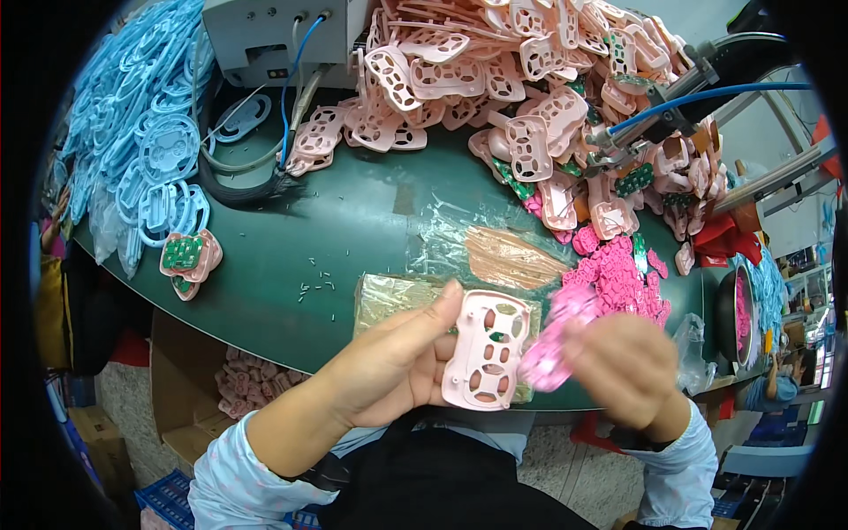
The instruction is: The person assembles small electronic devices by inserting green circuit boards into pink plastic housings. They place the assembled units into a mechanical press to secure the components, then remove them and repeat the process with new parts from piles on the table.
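Note:
My left hand grips a light pink plastic casing half with several oval and round cutouts, its thumb along the casing's upper left edge. Just right of it, my right hand pinches a bright pink button pad, both smeared by motion. Pad and casing are so close that I cannot tell whether they touch. Beneath the casing lies a block wrapped in clear tape. A heap of bright pink button pads spreads beyond my right hand.
Light pink casings are piled at the back of the green table, blue plastic parts at the far left. Pink pieces with green circuit boards sit at the left edge. Small screws lie scattered; a metal arm with a blue hose reaches in.

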Action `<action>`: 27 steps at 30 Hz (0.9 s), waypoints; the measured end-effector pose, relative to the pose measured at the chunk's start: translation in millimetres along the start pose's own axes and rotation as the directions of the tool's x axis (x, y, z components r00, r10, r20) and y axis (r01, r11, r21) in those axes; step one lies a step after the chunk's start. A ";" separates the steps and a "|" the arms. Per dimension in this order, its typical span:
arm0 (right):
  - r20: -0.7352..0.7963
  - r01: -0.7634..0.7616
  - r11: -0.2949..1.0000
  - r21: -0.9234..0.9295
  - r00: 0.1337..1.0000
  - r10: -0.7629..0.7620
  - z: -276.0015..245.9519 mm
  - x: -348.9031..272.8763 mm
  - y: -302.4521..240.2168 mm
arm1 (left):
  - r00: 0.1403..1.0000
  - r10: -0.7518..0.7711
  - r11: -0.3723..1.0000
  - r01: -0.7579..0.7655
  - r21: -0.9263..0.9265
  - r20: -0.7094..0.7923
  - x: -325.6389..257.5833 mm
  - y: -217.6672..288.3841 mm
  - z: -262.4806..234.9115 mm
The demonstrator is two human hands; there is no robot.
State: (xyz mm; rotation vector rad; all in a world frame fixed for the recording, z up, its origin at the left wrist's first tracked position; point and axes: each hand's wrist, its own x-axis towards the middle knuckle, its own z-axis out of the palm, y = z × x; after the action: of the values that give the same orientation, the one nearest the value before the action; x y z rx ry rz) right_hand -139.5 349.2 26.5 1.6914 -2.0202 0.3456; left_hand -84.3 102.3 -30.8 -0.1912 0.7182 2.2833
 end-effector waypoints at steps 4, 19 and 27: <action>0.054 0.043 0.991 0.127 0.997 -0.050 18.9 3.9 -11.7 | 0.998 0.050 0.997 -0.047 -0.064 0.048 -2.1 -8.6 4.6; 0.157 -0.362 0.812 0.458 0.932 0.327 7.5 0.9 -4.8 | 0.993 0.016 0.972 -0.043 0.230 0.120 -4.4 -10.3 -6.9; 0.273 -0.272 0.635 0.723 0.957 0.099 -5.1 27.4 -3.4 | 0.789 -0.218 0.976 0.188 0.111 0.575 1.1 -9.4 -18.9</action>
State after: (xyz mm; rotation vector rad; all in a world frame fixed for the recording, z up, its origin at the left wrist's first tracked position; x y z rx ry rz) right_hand -138.5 327.6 44.5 2.0311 -2.4016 1.3032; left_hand -80.0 98.1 -51.1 0.4321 0.3970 1.9507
